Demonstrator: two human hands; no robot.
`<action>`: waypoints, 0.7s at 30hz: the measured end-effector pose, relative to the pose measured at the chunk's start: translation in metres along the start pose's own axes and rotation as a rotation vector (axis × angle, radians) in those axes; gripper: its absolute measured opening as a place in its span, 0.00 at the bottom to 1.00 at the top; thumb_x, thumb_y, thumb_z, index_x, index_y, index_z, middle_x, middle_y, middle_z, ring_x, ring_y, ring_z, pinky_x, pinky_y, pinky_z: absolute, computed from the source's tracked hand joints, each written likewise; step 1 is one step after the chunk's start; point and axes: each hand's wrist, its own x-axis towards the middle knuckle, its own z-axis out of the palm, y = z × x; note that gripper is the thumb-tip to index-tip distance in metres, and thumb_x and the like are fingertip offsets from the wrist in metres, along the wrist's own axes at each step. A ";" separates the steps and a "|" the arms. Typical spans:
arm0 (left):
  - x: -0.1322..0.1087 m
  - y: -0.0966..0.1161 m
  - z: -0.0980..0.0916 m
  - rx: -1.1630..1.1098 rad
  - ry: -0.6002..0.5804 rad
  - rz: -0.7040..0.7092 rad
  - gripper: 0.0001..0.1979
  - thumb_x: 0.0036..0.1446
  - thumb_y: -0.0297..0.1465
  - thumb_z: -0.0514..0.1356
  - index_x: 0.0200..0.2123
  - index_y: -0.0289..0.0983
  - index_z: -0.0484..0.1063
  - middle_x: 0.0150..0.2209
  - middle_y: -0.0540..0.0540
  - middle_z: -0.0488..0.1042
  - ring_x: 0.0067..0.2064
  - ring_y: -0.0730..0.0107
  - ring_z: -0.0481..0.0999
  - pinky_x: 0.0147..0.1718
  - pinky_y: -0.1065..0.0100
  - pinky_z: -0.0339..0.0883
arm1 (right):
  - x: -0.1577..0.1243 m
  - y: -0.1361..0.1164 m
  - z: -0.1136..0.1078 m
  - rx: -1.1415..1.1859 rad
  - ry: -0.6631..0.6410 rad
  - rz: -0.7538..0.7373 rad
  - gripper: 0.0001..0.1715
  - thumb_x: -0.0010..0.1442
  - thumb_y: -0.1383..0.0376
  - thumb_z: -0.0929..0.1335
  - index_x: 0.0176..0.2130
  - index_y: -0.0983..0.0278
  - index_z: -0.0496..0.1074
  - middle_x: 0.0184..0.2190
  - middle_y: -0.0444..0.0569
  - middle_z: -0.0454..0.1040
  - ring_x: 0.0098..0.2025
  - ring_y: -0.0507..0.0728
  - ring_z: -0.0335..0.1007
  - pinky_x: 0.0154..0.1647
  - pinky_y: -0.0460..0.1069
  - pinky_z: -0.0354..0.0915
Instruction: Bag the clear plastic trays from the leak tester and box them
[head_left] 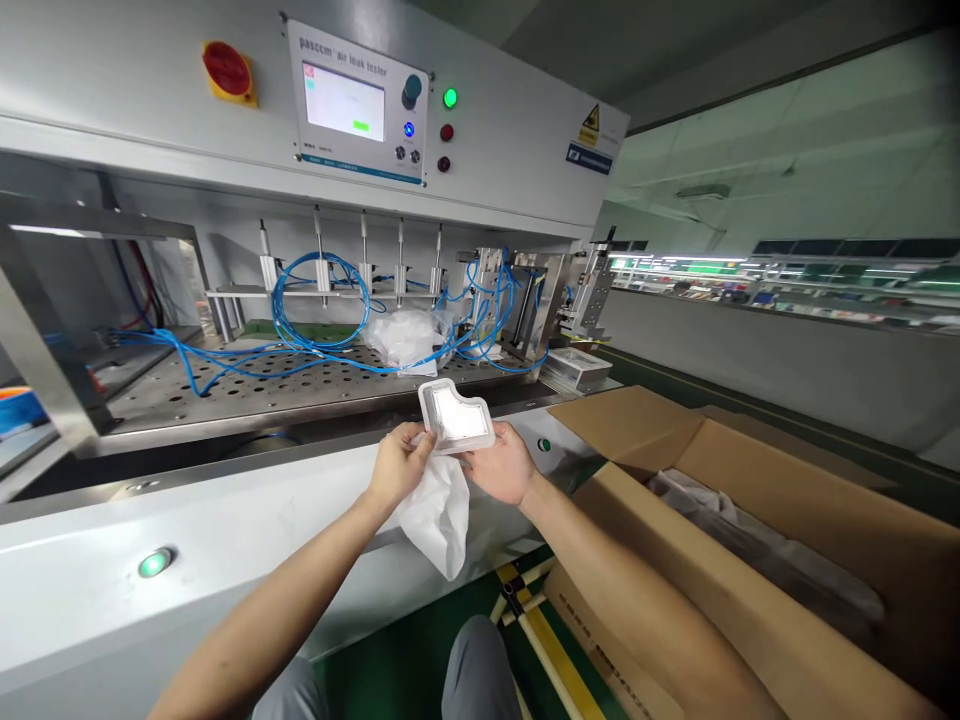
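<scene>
Left hand [401, 465] and right hand [499, 465] close on a white tray [456, 420], a white bag [439, 517] dangling right below!

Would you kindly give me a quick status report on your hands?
Left hand, right hand holding white moulded part; white bag hanging below; open cardboard box at right.

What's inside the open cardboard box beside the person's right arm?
A crumpled grey plastic bag lies inside the cardboard box. Whatever is beneath the plastic is covered, and the box's flaps hide the rest of its inside.
</scene>
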 end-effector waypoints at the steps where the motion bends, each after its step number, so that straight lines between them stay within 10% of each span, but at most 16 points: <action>1: 0.002 0.001 -0.002 0.031 0.013 -0.002 0.17 0.63 0.45 0.61 0.37 0.38 0.81 0.38 0.43 0.81 0.40 0.58 0.78 0.40 0.64 0.66 | -0.001 0.002 -0.004 -0.040 0.011 -0.011 0.28 0.58 0.54 0.63 0.51 0.65 0.76 0.48 0.56 0.80 0.51 0.64 0.75 0.46 0.55 0.71; 8: 0.015 0.005 -0.017 0.199 -0.136 0.213 0.13 0.64 0.38 0.59 0.34 0.38 0.80 0.37 0.41 0.80 0.39 0.58 0.78 0.39 0.63 0.66 | -0.020 -0.014 -0.029 -0.666 0.150 -0.546 0.43 0.54 0.62 0.76 0.66 0.52 0.67 0.68 0.50 0.66 0.62 0.62 0.68 0.58 0.56 0.69; 15: 0.022 0.019 -0.022 0.376 -0.500 0.367 0.16 0.68 0.39 0.55 0.39 0.42 0.82 0.38 0.42 0.79 0.39 0.59 0.77 0.39 0.63 0.67 | -0.052 -0.048 -0.014 -1.353 -0.092 -0.529 0.48 0.53 0.71 0.72 0.70 0.50 0.66 0.69 0.46 0.65 0.70 0.65 0.60 0.73 0.63 0.56; 21: 0.032 0.010 -0.021 0.178 -0.337 0.264 0.16 0.65 0.44 0.60 0.43 0.42 0.84 0.44 0.40 0.82 0.45 0.55 0.80 0.46 0.63 0.70 | -0.060 -0.047 -0.020 -1.437 0.041 -0.622 0.36 0.52 0.64 0.77 0.60 0.51 0.77 0.59 0.49 0.74 0.62 0.70 0.67 0.71 0.66 0.59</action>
